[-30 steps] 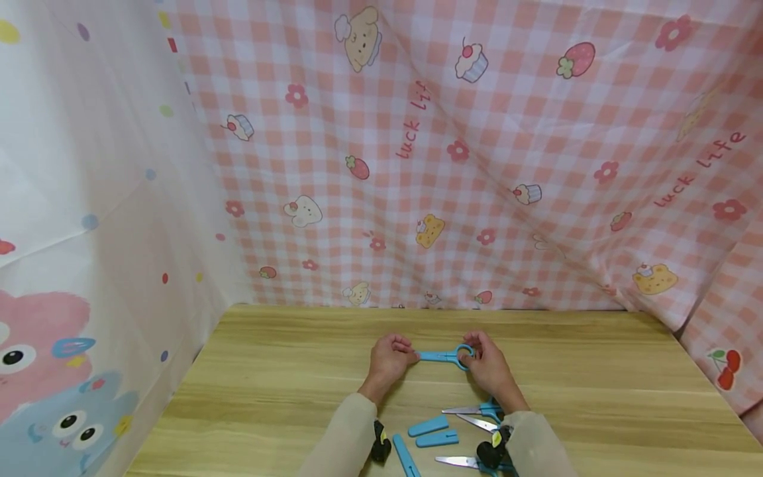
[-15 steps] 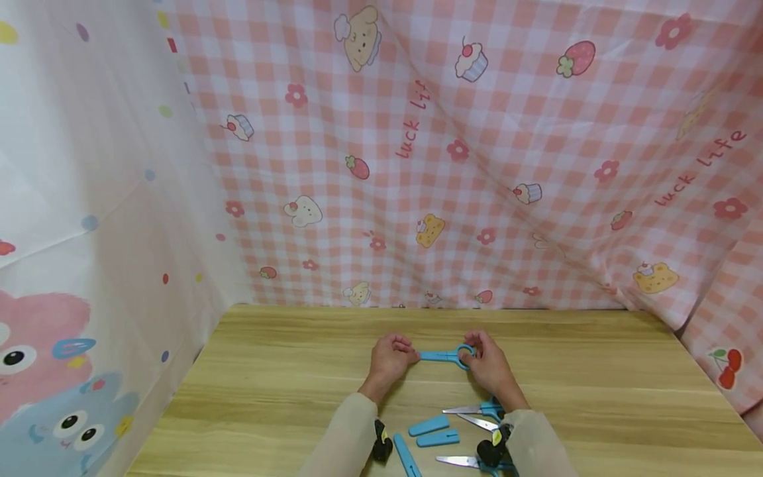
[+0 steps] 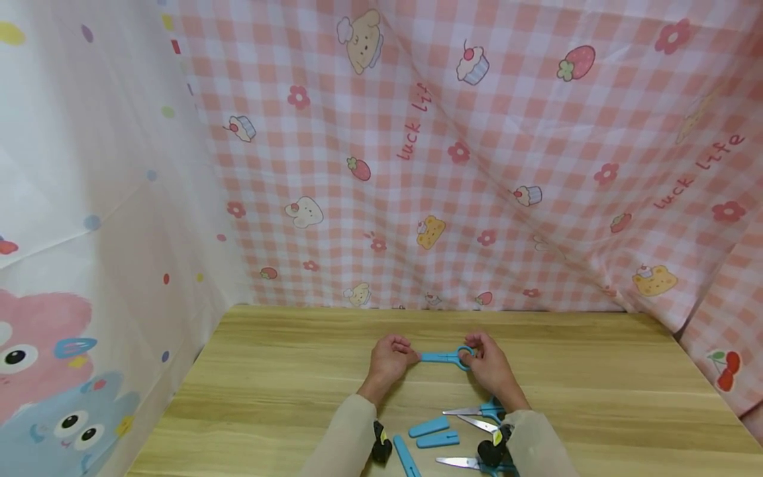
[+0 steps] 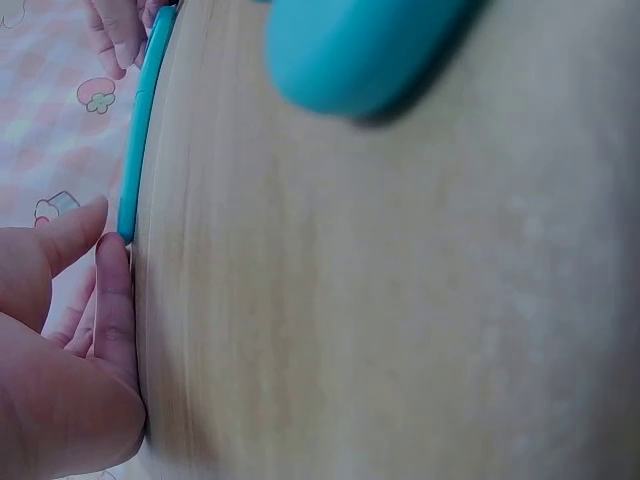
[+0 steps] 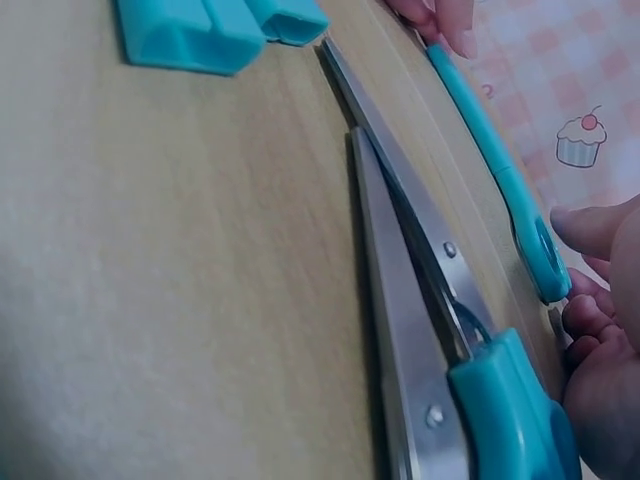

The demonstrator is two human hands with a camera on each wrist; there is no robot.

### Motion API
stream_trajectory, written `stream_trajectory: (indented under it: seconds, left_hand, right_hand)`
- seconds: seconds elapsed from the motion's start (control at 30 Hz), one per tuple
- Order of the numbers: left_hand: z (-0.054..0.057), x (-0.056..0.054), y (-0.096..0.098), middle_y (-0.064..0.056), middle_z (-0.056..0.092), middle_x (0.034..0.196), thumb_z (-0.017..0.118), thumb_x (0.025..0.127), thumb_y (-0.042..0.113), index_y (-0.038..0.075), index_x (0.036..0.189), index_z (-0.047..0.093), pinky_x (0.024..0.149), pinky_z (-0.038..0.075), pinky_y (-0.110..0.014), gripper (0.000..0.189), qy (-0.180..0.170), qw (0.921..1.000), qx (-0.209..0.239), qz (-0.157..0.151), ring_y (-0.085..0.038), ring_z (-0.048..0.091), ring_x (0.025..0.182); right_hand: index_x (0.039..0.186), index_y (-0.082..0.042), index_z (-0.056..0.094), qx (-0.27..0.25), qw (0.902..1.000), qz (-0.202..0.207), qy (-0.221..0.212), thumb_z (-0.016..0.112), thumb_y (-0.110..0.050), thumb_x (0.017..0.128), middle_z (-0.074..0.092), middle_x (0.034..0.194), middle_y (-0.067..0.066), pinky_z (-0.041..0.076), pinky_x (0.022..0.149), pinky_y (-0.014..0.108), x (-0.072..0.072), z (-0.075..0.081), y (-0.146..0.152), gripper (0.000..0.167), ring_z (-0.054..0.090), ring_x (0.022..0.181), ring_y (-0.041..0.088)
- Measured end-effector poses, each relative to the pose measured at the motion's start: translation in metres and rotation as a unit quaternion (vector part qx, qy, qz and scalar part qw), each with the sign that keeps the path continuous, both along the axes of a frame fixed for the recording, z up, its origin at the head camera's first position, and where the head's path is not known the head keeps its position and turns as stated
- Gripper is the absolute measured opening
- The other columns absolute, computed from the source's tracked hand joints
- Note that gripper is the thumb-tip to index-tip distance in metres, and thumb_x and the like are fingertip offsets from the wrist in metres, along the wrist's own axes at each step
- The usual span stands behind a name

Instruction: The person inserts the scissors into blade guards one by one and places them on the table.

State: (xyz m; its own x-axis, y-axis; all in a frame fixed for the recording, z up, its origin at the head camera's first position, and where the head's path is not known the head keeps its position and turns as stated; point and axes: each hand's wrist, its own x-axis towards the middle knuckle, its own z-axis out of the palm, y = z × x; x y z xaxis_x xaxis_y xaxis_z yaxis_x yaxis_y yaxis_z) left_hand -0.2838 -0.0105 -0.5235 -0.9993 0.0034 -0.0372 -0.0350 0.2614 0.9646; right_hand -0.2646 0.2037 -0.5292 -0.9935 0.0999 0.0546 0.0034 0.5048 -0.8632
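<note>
A pair of blue-handled scissors (image 3: 440, 357) lies across the table in a blue blade cover, cover end to the left. My left hand (image 3: 390, 360) is at that end; in the left wrist view its index fingertip meets the cover (image 4: 138, 150) while the thumb stays apart. At the handle loops is my right hand (image 3: 489, 364), its thumb tip over a loop and its other fingers loosely bent by the handle end (image 5: 540, 265). Nearer me lie several uncovered scissors (image 3: 467, 411), partly hidden by the right forearm, and loose blue blade covers (image 3: 438, 438).
Another blue cover (image 3: 406, 456) lies by the left wrist. More scissors (image 3: 457, 461) point left beneath the right wrist camera. The wooden table (image 3: 268, 371) ends at a pink checked cloth (image 3: 381, 199) behind and a white printed cloth (image 3: 119, 199) on the left.
</note>
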Motion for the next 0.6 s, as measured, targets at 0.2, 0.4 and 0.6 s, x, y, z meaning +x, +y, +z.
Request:
stream_trajectory:
  seconds: [0.2,0.4,0.6]
  left_hand:
    - [-0.001,0.001,-0.002,-0.003,0.065,0.077,0.082,0.076,0.002,0.0,0.093,0.062,0.063,0.047,-0.024,0.026,-0.011,0.9999,0.002,0.007,-0.01,0.056,0.067]
    - [-0.001,0.003,-0.003,-0.003,0.062,0.078,0.082,0.078,0.005,-0.002,0.097,0.061,0.063,0.045,-0.024,0.029,-0.017,0.9996,0.013,0.018,-0.011,0.055,0.069]
    - [0.001,0.006,-0.002,-0.003,0.06,0.08,0.081,0.081,0.009,-0.004,0.102,0.06,0.065,0.045,-0.024,0.033,-0.02,0.9994,0.025,0.013,-0.012,0.054,0.072]
  right_hand:
    - [0.124,0.002,0.055,-0.02,0.9996,-0.007,-0.017,0.066,-0.008,0.093,0.06,0.116,0.018,0.039,0.07,0.027,0.001,0.001,-0.001,0.034,0.046,0.081,0.018]
    - [0.125,0.002,0.053,-0.033,0.9991,0.005,-0.026,0.066,-0.011,0.094,0.057,0.118,0.02,0.043,0.074,0.028,0.001,0.002,0.002,0.036,0.051,0.087,0.019]
    - [0.125,0.0,0.052,-0.025,0.999,0.004,-0.036,0.066,-0.018,0.095,0.057,0.119,0.017,0.044,0.084,0.034,0.0,0.004,0.01,0.038,0.053,0.098,0.024]
